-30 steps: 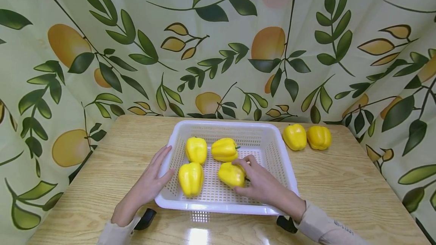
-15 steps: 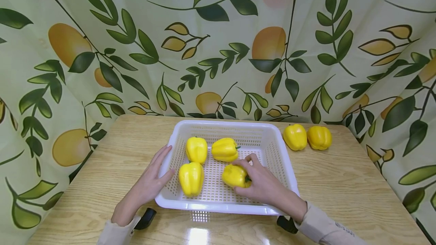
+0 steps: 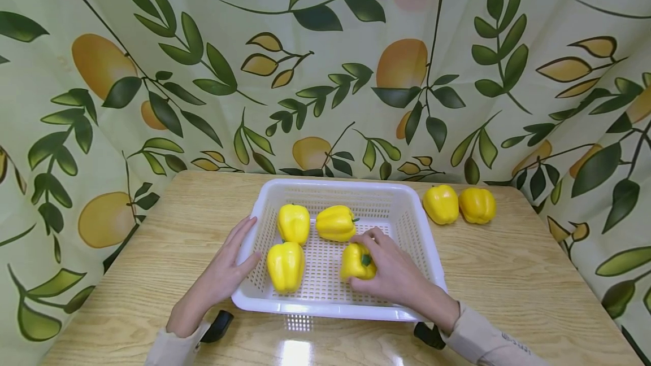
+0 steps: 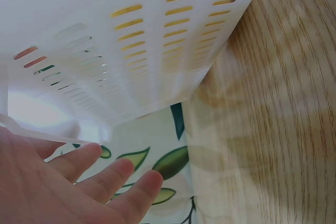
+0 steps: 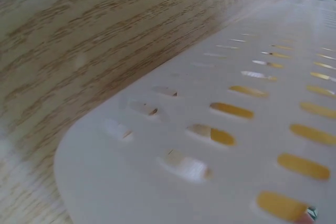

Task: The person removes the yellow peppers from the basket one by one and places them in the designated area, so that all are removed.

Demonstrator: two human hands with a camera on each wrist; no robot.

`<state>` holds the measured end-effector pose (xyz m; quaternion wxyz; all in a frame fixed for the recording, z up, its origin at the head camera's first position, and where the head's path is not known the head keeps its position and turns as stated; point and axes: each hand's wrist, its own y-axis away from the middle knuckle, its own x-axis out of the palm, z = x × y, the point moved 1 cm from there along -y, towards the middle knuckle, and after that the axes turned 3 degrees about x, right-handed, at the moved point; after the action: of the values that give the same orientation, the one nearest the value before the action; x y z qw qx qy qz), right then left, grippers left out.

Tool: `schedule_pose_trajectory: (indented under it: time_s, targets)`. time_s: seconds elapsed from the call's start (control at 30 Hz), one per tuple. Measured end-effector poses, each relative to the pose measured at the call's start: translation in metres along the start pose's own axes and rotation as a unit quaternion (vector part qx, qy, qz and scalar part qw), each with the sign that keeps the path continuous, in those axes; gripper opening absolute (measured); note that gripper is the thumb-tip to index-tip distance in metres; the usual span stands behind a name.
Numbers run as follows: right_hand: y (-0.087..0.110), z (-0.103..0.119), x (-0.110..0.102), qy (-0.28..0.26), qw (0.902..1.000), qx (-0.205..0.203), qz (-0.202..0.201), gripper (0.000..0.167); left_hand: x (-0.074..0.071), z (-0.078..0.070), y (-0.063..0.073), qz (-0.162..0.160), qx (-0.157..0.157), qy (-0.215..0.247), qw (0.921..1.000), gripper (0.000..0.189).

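A white perforated plastic basket stands on the table with several yellow bell peppers inside. My right hand reaches over its near right side and holds one yellow bell pepper between thumb and fingers, its green stem facing right toward the palm. On the basket's left rim rests my left hand, fingers extended. In the left wrist view that hand's fingers lie straight along the outside of the slotted wall. Behind the held pepper lies another pepper; two more, a back one and a front one, sit at the left.
Two yellow bell peppers, one close to the basket's right rim and one beside it, sit on the wooden table at the back right. A leaf-and-fruit patterned cloth hangs behind the table.
The pepper in my right hand has shifted right and turned, so its stem now shows toward the palm. The left hand and the basket have stayed in place.
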<state>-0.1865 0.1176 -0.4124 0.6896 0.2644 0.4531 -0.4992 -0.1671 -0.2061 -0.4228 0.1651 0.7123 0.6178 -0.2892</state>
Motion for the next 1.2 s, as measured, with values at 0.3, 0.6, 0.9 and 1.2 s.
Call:
schedule_pose_trajectory:
  time_s: [0.3, 0.6, 0.9, 1.2]
  targets:
    - [-0.0006, -0.0016, 0.0005, -0.017, 0.9996, 0.01, 0.021, 0.077, 0.0004, 0.0003, 0.0, 0.002, -0.004, 0.007, 1.0, 0.07]
    - [0.0, -0.0047, 0.0024, -0.021, 0.9978, -0.009, 0.062, 0.09, 0.0003, 0.0008, -0.0001, 0.001, 0.003, 0.013, 0.9999, 0.07]
    - [0.0006, -0.0017, 0.001, -0.069, 0.9964, 0.034, 0.035, 0.093, -0.0006, -0.0001, -0.0006, 0.001, 0.011, 0.011, 0.9999, 0.07]
    - [0.0004, -0.0021, -0.0028, -0.079, 0.9961, 0.032, 0.021, 0.092, 0.0003, 0.0013, -0.0001, 0.0, 0.005, 0.019, 0.9998, 0.071]
